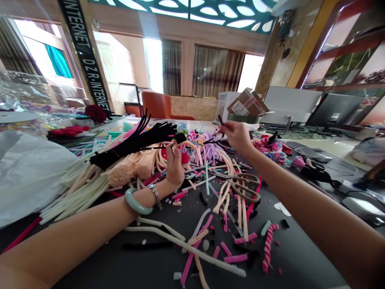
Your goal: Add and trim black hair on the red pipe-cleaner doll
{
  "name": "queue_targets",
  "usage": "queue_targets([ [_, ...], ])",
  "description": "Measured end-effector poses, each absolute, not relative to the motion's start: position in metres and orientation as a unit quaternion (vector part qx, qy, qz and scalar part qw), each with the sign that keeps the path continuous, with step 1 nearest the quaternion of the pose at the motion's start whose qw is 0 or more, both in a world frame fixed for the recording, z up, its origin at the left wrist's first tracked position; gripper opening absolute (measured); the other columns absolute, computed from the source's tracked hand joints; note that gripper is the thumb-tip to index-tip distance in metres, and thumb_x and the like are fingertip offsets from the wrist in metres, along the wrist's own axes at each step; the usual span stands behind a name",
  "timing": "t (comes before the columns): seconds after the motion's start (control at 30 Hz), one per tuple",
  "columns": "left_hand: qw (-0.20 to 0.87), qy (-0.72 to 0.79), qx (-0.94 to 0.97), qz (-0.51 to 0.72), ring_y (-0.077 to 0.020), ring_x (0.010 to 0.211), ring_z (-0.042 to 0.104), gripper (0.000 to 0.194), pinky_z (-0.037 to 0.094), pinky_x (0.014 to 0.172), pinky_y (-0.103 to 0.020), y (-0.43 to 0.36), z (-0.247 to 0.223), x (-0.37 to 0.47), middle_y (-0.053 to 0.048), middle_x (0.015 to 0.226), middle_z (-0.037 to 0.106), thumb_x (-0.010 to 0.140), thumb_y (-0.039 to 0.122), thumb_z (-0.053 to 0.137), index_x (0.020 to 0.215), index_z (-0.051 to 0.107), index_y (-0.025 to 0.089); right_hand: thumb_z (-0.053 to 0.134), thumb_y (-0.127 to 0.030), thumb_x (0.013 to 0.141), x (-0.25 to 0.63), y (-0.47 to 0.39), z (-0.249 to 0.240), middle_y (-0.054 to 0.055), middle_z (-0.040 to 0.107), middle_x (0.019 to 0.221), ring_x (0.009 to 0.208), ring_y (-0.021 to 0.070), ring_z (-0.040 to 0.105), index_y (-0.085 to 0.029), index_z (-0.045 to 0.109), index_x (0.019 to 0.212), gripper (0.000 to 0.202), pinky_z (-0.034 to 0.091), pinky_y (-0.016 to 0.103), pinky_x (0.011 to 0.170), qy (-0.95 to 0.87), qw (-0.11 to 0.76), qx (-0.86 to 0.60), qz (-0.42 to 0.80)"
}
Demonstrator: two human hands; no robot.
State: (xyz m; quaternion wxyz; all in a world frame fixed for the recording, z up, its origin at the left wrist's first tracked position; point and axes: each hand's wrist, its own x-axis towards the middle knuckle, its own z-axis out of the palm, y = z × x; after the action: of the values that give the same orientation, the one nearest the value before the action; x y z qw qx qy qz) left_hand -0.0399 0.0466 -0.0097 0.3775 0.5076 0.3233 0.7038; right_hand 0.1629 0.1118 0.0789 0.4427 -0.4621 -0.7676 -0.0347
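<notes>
Upright at the middle, my left hand [175, 166] is closed on a small fuzzy pipe-cleaner piece [179, 139] with a black top and some peach below. Its lower part is hidden by the fingers. My right hand [240, 137], raised to the right of it, pinches a thin black pipe cleaner [221, 119] whose end sticks up past the fingertips. A bundle of black pipe cleaners [132, 142] lies left of my left hand, on peach bundles [129, 168] and cream ones [81, 192]. Scissors [240, 182] with brown-grey handles lie below my right hand.
Cut pink, peach and black pipe-cleaner pieces [236, 258] litter the dark table [156, 269]. A red-and-white twisted stick [269, 249] lies at front right. Lilac pipe cleaners [210, 150] are beyond my hands. White plastic [27, 172] spreads at left; a cardboard box [248, 103] and monitors [333, 114] stand behind.
</notes>
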Motion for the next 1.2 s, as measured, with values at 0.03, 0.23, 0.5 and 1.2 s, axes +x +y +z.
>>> queue_targets([
  [0.03, 0.362, 0.316, 0.513, 0.711, -0.0102, 0.062, 0.055, 0.029, 0.05, 0.056, -0.021, 0.046, -0.009, -0.039, 0.0, 0.087, 0.05, 0.092, 0.05, 0.039, 0.109, 0.039, 0.026, 0.044, -0.028, 0.092, 0.17, 0.112, 0.088, 0.009, 0.07, 0.082, 0.071, 0.0149, 0.061, -0.01, 0.066, 0.095, 0.028, 0.045, 0.026, 0.067, -0.743, 0.48, -0.464, -0.038],
  [0.23, 0.26, 0.312, 0.58, 0.706, -0.0108, 0.065, 0.053, 0.029, 0.05, 0.062, -0.024, 0.043, -0.011, -0.037, -0.002, 0.088, 0.047, 0.094, 0.049, 0.037, 0.104, 0.042, 0.023, 0.052, -0.031, 0.089, 0.204, 0.081, 0.137, 0.0, 0.055, 0.058, 0.046, 0.0083, 0.049, -0.01, 0.065, 0.096, 0.026, 0.04, 0.025, 0.048, -0.653, 0.647, -0.394, 0.011],
  [0.5, 0.271, 0.278, 0.662, 0.641, -0.0102, 0.05, 0.042, 0.031, 0.041, 0.05, -0.025, 0.033, -0.017, -0.032, 0.002, 0.072, 0.045, 0.094, 0.049, 0.038, 0.11, 0.041, 0.022, 0.061, -0.032, 0.082, 0.22, 0.025, 0.156, -0.001, 0.054, 0.048, 0.046, 0.0084, 0.046, -0.015, 0.074, 0.081, 0.021, 0.034, 0.029, 0.053, -0.732, 0.467, -0.451, -0.205],
  [1.2, 0.178, 0.376, 0.783, 0.462, -0.0146, 0.07, 0.054, 0.026, 0.038, 0.068, -0.027, 0.002, -0.002, -0.021, 0.0, 0.075, 0.059, 0.093, 0.034, 0.042, 0.098, 0.061, 0.017, 0.055, -0.036, 0.086, 0.167, -0.012, 0.133, -0.002, 0.06, 0.062, 0.055, 0.0102, 0.05, -0.02, 0.055, 0.077, 0.019, 0.036, 0.028, 0.058, -0.916, 0.154, -0.37, 0.004],
])
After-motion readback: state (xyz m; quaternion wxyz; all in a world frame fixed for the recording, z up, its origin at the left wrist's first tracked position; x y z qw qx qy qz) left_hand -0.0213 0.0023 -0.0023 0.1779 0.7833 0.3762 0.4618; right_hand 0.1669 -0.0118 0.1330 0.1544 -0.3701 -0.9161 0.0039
